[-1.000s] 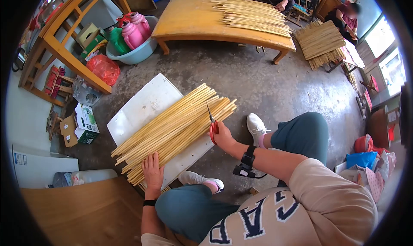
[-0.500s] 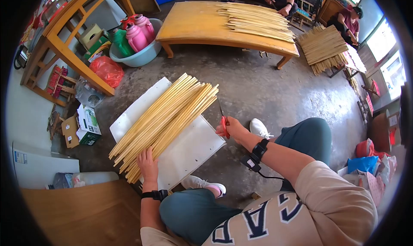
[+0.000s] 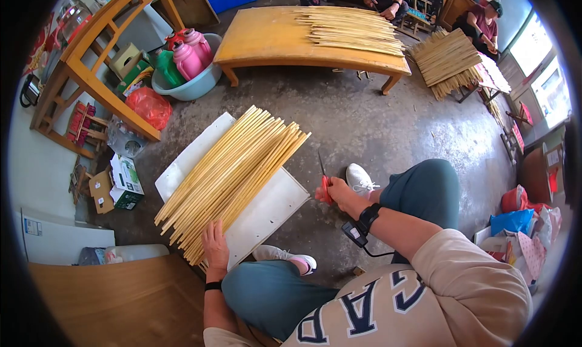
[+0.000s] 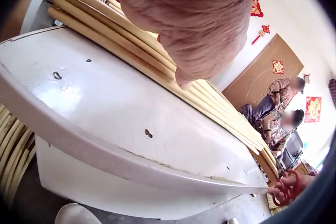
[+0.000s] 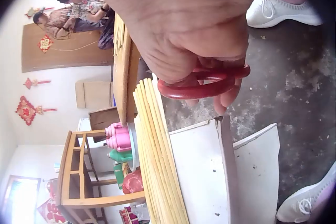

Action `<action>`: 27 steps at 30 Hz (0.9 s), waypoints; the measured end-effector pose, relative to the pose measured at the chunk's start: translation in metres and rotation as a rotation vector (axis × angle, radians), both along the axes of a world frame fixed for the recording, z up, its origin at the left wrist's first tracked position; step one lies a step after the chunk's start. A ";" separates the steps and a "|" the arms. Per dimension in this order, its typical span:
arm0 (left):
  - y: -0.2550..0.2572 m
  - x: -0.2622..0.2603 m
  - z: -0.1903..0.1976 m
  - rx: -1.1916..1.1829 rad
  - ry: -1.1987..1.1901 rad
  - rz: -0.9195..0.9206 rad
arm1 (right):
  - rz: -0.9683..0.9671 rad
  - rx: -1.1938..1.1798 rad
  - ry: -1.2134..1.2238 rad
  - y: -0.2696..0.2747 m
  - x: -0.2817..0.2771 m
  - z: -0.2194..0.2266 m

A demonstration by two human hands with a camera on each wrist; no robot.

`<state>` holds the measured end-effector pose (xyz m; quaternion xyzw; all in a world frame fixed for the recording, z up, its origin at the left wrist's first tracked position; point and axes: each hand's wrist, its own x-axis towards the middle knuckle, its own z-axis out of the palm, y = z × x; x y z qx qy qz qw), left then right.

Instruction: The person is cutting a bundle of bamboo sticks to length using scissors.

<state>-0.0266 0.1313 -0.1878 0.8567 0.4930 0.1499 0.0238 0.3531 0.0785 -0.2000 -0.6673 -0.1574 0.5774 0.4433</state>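
A broad layer of pale, thin sticks lies slantwise on a white board in front of me. My left hand rests on the near end of the sticks; in the left wrist view the back of the hand hides most of its fingers, and one fingertip touches the outermost stick. My right hand holds red-handled scissors to the right of the board, apart from the sticks. Their dark blades point away from me over the floor in the head view.
A low wooden table with more sticks stands ahead, people seated behind it. At far right, sticks are stacked on a small stand. Left are a basin of thermoses, a wooden frame and a carton. My shoes flank the board.
The right hand with the scissors has moved from the sticks' far end to the right and nearer me. The sticks have shifted left, uncovering more board. My left hand stays at their near end.
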 end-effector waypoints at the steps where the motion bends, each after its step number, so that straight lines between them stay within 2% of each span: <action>1: 0.000 0.003 0.002 0.002 0.000 -0.002 | 0.007 -0.037 0.009 -0.002 0.000 -0.001; 4: 0.001 0.011 0.007 -0.047 0.029 0.050 | 0.011 -0.074 0.031 -0.008 0.001 -0.005; 6: 0.001 0.012 0.008 -0.119 0.072 -0.044 | 0.009 -0.077 0.043 -0.010 0.002 -0.006; 10: -0.007 0.008 0.003 -0.077 0.079 -0.077 | 0.028 -0.101 0.025 -0.017 0.005 -0.009; 12: -0.010 0.004 0.000 -0.081 0.114 -0.196 | 0.044 -0.110 0.025 -0.019 0.005 -0.010; 15: -0.016 0.003 -0.003 -0.069 0.076 -0.250 | 0.019 -0.138 0.017 -0.024 0.005 -0.008; 17: -0.017 0.009 0.001 -0.059 0.047 -0.179 | -0.030 -0.138 0.048 -0.027 0.005 -0.010; 18: -0.015 0.013 0.004 -0.049 0.019 -0.106 | -0.030 -0.140 0.049 -0.028 0.005 -0.012; 21: -0.001 0.021 0.005 -0.033 0.035 -0.049 | 0.019 -0.144 0.056 -0.030 0.004 -0.011; 24: 0.009 0.022 -0.004 -0.138 0.095 -0.122 | 0.026 -0.129 0.057 -0.027 0.001 -0.004; 27: 0.006 0.025 -0.005 -0.087 0.081 -0.153 | 0.034 -0.124 0.057 -0.022 0.002 -0.003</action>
